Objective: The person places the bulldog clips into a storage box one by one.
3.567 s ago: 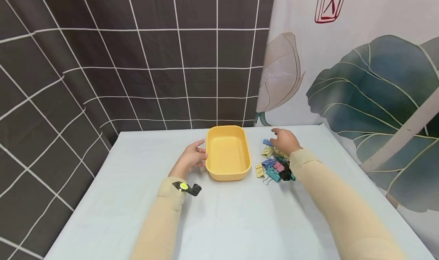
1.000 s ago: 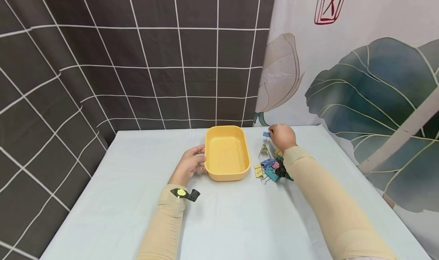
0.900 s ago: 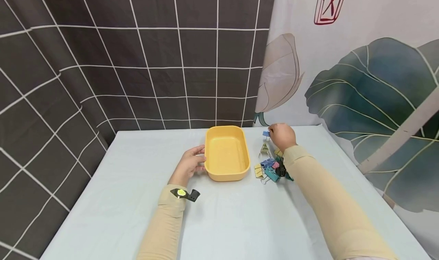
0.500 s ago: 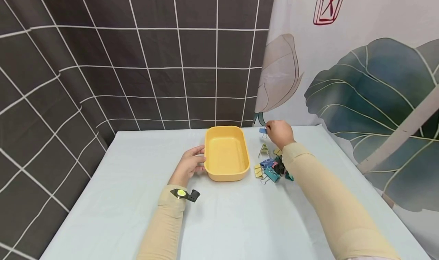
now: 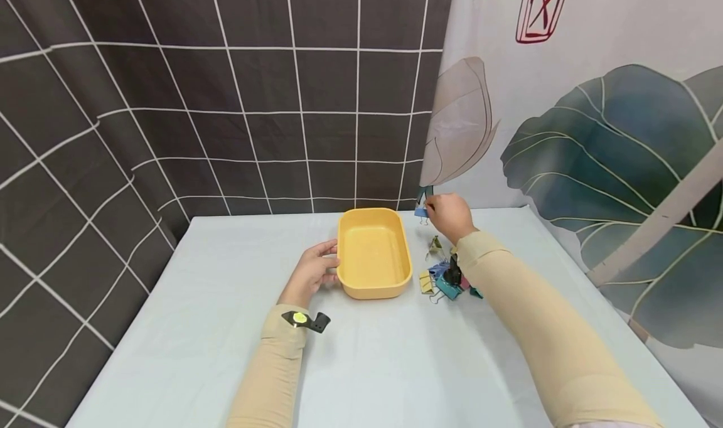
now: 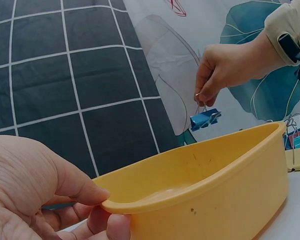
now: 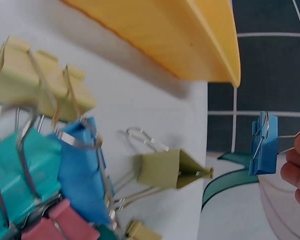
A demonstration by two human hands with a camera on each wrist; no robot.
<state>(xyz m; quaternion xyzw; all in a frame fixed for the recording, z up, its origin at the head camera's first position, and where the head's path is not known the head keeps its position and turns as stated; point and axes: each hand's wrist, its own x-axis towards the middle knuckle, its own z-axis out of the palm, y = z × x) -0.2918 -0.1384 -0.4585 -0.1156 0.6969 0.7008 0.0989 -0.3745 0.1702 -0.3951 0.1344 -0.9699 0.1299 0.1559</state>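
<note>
A yellow oblong tray sits empty at the table's middle. My left hand grips its left rim, thumb over the edge. My right hand pinches the wire handle of a blue binder clip, which hangs in the air just beyond the tray's far right corner. A heap of binder clips in yellow, teal, blue, pink and olive lies right of the tray, under my right forearm.
The pale blue table is backed by a dark grid-patterned curtain at the left and rear. A leaf-print cloth hangs along the right side. An olive clip lies apart from the heap, nearer the tray.
My right hand has lifted the blue clip off the table and carried it left and away, toward the tray's far corner. The left hand and tray have stayed put.
</note>
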